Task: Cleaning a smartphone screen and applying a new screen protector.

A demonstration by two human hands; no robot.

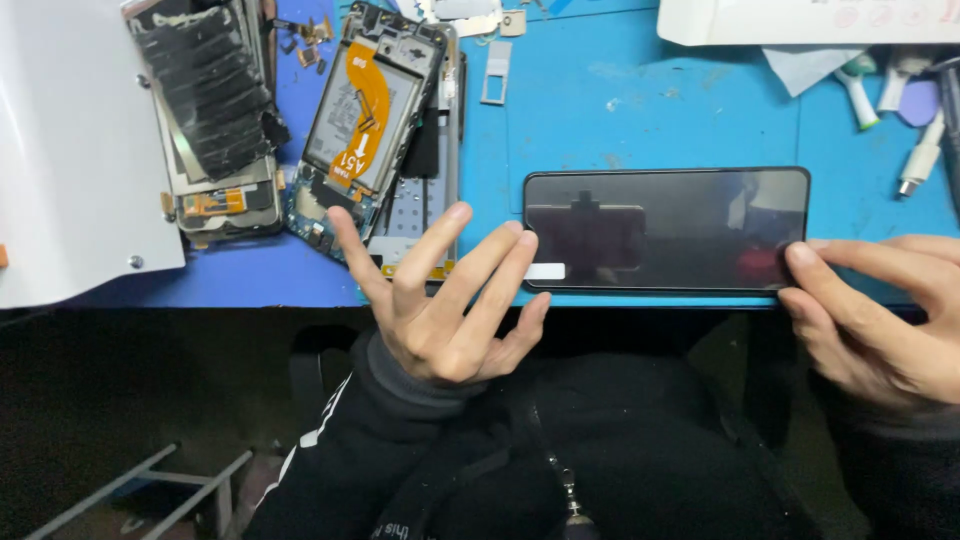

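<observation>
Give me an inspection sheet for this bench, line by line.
Surface: blue mat, scuffed.
Job's things: black phone lying flat at the mat's near edge, white tab at its left end.
Clutter: opened phone with orange flex, stripped frame, SIM tray, small tools.
Grippers: left hand open, fingertips at the phone's left end; right hand touching its right end.
Cables: nothing seen.
Surroundings: white panel at left.

Left hand (440,310) palm up, fingers splayed; right hand (880,310) fingers extended.
</observation>
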